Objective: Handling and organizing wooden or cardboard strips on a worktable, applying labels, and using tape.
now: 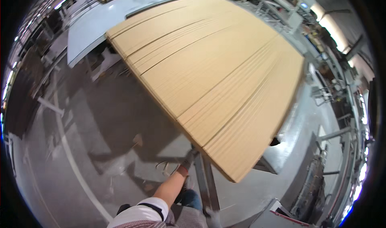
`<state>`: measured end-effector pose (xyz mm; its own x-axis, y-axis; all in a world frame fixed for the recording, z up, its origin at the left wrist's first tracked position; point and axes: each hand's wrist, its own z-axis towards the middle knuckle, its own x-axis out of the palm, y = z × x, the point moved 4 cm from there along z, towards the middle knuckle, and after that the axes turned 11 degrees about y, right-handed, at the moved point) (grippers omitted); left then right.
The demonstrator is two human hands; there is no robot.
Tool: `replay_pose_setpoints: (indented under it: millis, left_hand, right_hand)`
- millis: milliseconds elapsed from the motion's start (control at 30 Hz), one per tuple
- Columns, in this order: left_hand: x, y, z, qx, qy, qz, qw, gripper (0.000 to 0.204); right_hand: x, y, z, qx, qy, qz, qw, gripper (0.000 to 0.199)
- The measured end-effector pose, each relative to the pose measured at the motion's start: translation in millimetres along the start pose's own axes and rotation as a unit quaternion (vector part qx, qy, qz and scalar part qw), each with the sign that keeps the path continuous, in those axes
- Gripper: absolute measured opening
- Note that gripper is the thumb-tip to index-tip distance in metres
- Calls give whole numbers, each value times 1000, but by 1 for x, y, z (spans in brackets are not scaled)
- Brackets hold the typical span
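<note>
Fingers of the gloved left hand (187,162) are reaching under the cardboard stack (213,75), just beside its metal stand (205,179); whether they are gripping cannot be told.

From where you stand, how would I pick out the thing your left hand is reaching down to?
Find the big fanned stack of tan cardboard sheets. Below its near edge, the gloved left hand meets a grey metal post standing on the floor. Unlike the flat sheets above, it is thin, upright and steel-coloured.

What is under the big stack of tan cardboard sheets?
Under the stack of tan cardboard sheets, grey metal frame legs and the shiny grey floor are visible. The left hand reaches beneath its edge; the stack covers the fingers and the support.
</note>
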<state>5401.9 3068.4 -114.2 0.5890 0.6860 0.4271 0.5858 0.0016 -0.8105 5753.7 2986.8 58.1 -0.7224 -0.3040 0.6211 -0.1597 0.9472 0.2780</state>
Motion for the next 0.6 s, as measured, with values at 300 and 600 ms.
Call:
replay_pose_setpoints:
  millis: [300,600]
  left_hand:
    - [146,-211,-147,-53,117,-140,982,55]
    - [-105,-468,-34,234,590,-348,691,54]
  right_hand:
    - [60,168,-333,-472,-391,12,790,33]
    - [44,231,-209,-599,-369,211,679,37]
